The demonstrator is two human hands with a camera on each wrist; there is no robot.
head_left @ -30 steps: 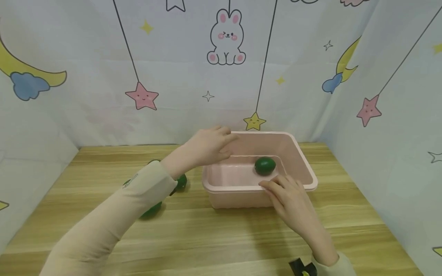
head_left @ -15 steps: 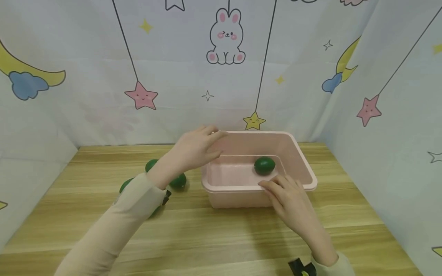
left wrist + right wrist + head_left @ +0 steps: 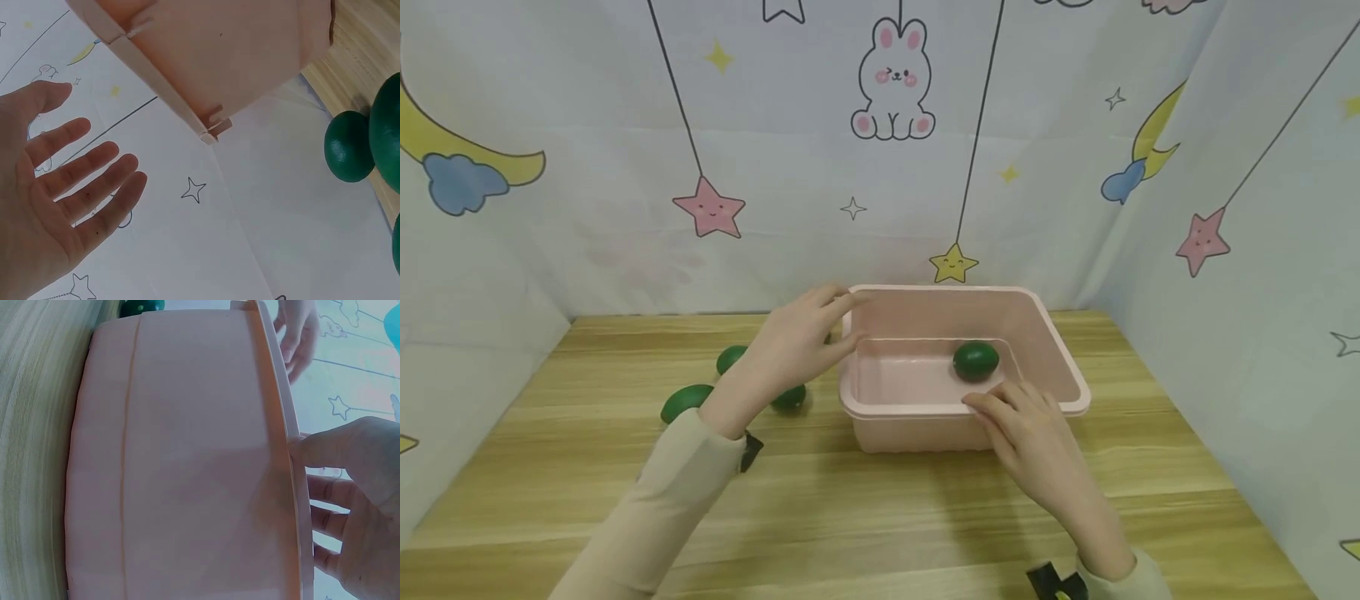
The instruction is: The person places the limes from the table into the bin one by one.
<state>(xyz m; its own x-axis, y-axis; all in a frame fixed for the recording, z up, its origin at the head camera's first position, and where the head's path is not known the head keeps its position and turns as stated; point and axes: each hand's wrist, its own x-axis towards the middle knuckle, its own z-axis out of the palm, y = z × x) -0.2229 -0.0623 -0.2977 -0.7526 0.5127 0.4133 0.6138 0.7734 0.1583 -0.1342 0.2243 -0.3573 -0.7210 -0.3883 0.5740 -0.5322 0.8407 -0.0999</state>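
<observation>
Leftward goes the left hand [image 3: 793, 340], from over the rectangular pink plastic tub [image 3: 917, 432] a second ago to its left rim, fingers spread wide. The right hand [image 3: 1030, 435] pinches the tub's front rim. Near the back edge of the wood-grain table [image 3: 850, 517], the tub holds one dark-green, egg-shaped object [image 3: 975, 361], right of centre. More green egg-shaped objects [image 3: 685, 402] lie nearer the table's left edge.

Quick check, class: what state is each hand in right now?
Left hand: open, holding nothing.
Right hand: closed, holding the near rim of the pink bin.
</observation>
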